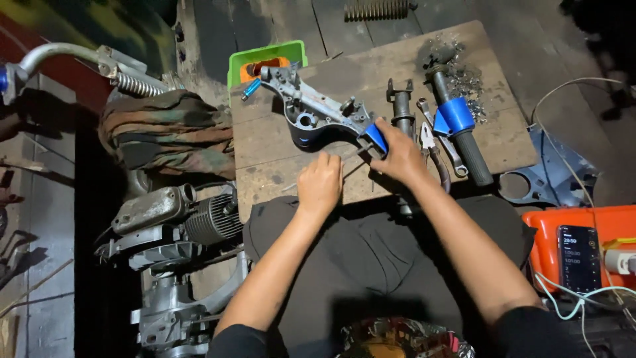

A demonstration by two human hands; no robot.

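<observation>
Engine parts sit left of the desk. On it, the left hand rests curled, fingers together, just below the grey metal casting. The right hand has fingers clamped on the casting's blue-taped end; pliers lie right.

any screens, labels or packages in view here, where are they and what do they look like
Phone: far right, lying on the orange box; upright black rectangle, screen lit, with small pale figures on black.
Green tub: at the far left corner of the wooden board; open plastic rectangle, bright green, orange part inside.
No labels, signs or printed packages that I can make out.
</observation>
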